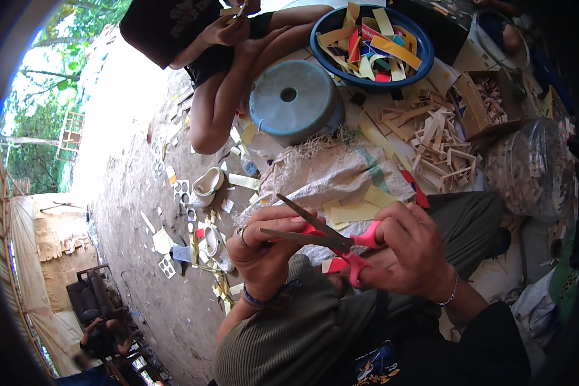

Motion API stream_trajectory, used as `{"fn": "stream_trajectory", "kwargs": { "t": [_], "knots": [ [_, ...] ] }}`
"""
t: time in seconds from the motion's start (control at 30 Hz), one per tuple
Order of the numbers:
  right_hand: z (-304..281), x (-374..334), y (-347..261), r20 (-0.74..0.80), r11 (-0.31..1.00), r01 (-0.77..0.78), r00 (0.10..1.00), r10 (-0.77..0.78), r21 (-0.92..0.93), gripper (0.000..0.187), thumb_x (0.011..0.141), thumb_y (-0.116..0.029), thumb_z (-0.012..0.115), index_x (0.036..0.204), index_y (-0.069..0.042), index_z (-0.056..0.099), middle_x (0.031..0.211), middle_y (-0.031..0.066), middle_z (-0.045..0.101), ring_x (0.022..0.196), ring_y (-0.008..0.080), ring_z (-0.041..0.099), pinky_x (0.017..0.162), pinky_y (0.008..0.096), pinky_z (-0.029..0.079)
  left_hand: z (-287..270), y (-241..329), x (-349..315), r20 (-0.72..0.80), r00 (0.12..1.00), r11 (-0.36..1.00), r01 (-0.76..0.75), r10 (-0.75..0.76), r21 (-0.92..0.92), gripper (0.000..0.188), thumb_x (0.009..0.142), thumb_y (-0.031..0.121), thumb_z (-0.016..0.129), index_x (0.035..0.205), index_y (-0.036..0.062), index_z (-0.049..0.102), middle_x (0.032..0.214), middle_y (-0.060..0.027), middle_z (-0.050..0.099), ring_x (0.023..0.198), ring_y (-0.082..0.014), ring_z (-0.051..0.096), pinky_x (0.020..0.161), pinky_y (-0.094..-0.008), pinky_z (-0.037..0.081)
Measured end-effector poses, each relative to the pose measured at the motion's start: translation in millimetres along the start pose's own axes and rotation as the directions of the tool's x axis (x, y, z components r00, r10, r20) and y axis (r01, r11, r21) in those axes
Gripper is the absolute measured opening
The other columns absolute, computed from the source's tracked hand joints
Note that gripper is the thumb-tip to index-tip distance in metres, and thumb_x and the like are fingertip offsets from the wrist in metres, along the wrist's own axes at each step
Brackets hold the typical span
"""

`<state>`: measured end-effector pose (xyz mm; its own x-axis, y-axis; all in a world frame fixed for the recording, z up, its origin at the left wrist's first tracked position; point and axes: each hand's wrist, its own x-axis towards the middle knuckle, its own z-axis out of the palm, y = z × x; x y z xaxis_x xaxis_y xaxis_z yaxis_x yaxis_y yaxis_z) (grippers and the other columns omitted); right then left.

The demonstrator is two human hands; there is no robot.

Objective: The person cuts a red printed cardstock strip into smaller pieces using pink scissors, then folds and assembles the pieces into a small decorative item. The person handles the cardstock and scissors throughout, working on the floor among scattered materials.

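In front of my lap my right hand (408, 251) is closed on a pair of scissors (336, 242) with pink handles. The blades are spread apart and point left toward my other hand. My left hand (260, 248) wears a ring and pinches a small red piece (312, 229), perhaps card, between the scissor blades. Its fingers partly cover that piece. Just beyond the scissors, pale yellow strips (354, 213) lie on a white woven sack (296, 170). A red strip (416, 190) lies at the sack's right side.
A blue basin (315, 56) of coloured strips stands at the far side, near an upturned grey tub (289, 109). Small wooden frames (441, 145) are heaped at right by a cardboard box (473, 116). Clogs (207, 183) and scraps litter the ground. Another person (219, 83) sits opposite.
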<state>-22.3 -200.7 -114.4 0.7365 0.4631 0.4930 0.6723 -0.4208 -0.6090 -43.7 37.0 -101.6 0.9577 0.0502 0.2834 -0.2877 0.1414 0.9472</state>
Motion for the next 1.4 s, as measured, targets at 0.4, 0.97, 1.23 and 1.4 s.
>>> {"fn": "stream_trajectory", "kwargs": {
  "t": [0.4, 0.97, 1.23, 1.4],
  "knots": [
    [-0.3, -2.4, 0.8, 0.003, 0.999, -0.035, 0.999, 0.034, 0.018, 0.048, 0.076, -0.043, 0.084, 0.086, -0.007, 0.054, 0.083, 0.0065, 0.053, 0.072, 0.0236, 0.055, 0.066, 0.0359, 0.045, 1.2, 2.5, -0.4, -0.037, 0.998, 0.998, 0.049, -0.050, -0.029, 0.023, 0.083, -0.014, 0.076, 0.104, -0.0038, 0.073, 0.113, -0.0202, 0.071, 0.106, -0.0317, 0.072, 0.089, -0.0392, 0.063],
    [-4.0, 1.3, -1.0, -0.002, 1.000, -0.013, 1.000, 0.013, -0.008, 0.046, 0.078, -0.042, 0.083, 0.085, -0.007, 0.054, 0.081, 0.0054, 0.051, 0.073, 0.0235, 0.055, 0.066, 0.0374, 0.043, -3.8, 0.6, 3.2, 0.092, 0.995, 0.997, -0.033, 0.026, 0.077, 0.022, 0.089, -0.014, 0.067, 0.107, -0.0021, 0.069, 0.114, -0.0250, 0.068, 0.102, -0.0396, 0.073, 0.086, -0.0523, 0.065],
    [-2.2, -3.6, 4.3, 0.027, 0.996, -0.060, 0.998, 0.058, 0.066, 0.043, 0.077, -0.036, 0.085, 0.094, -0.005, 0.059, 0.086, 0.0066, 0.054, 0.077, 0.0247, 0.056, 0.069, 0.0377, 0.045, 1.5, 0.3, 0.4, 0.000, 1.000, 1.000, 0.026, -0.026, -0.010, 0.027, 0.081, -0.016, 0.077, 0.103, -0.0020, 0.072, 0.113, -0.0206, 0.071, 0.109, -0.0296, 0.071, 0.092, -0.0381, 0.061],
    [-7.0, 1.5, 6.4, 0.119, 0.784, -0.376, 0.922, 0.367, 0.495, 0.048, 0.082, -0.029, 0.087, 0.115, -0.006, 0.061, 0.106, 0.0055, 0.064, 0.091, 0.0178, 0.061, 0.077, 0.0371, 0.049, -1.5, -4.6, 3.4, 0.077, 0.996, 0.995, 0.042, -0.035, -0.094, 0.030, 0.085, -0.015, 0.074, 0.110, -0.0005, 0.067, 0.118, -0.0203, 0.068, 0.112, -0.0313, 0.070, 0.094, -0.0414, 0.060]
  ]
}}
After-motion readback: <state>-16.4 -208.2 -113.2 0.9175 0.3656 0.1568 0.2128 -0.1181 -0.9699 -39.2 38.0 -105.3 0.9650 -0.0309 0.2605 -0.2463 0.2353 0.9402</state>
